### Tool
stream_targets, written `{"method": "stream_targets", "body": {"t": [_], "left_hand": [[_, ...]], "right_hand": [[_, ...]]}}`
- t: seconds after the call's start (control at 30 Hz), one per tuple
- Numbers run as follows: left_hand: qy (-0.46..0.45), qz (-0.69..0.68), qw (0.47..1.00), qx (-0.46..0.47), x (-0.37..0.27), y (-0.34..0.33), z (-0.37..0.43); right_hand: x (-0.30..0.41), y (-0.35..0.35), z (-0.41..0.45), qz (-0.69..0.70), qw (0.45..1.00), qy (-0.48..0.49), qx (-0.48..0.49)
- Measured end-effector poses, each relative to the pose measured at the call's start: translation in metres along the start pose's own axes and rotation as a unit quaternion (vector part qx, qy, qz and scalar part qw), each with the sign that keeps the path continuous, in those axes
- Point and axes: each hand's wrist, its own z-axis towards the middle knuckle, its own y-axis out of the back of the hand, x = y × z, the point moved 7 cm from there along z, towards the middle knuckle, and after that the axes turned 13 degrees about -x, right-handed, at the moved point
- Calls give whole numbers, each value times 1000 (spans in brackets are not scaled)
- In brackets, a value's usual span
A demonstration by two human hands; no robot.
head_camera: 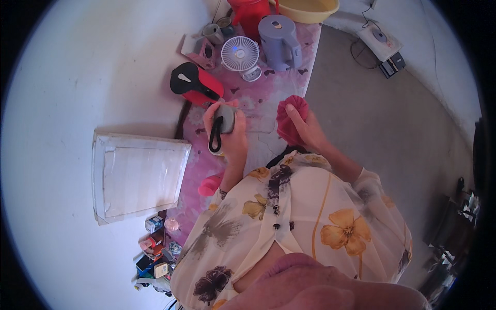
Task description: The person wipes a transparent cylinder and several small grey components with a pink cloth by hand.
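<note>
My left hand (237, 133) is closed around a grey-topped object, probably a bottle lid (228, 118), with a black loop strap (215, 133) hanging from it. Its underside is hidden by my fingers. Bunched red cloth (288, 122) is gripped in my right hand (306, 126), thumb on top, near the table's right edge. The two hands are apart, above a table with a pink flowered cover (248, 91). A pink bottle or cup (210, 185) lies beside my left wrist.
Beyond my hands stand a red-and-black kettle (197, 85), a white fan (240, 54), a grey electric kettle (279, 42), mugs (213, 33), a red jug (250, 15) and a yellow basin (310, 11). A wrapped panel (141, 178) leans at the left wall.
</note>
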Motion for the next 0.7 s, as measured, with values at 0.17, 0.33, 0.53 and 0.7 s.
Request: {"method": "stream_targets", "body": {"t": [0.17, 0.33, 0.53, 0.7], "left_hand": [[139, 61, 988, -4, 9, -6, -13], [166, -91, 981, -37, 15, -1, -7], [237, -123, 963, -43, 28, -1, -14], [284, -75, 955, -45, 44, -3, -30]], "right_hand": [[79, -45, -39, -130, 927, 343, 82], [67, -50, -32, -216, 904, 348, 124], [35, -48, -21, -166, 957, 156, 183], [59, -48, -5, -156, 916, 365, 52]]}}
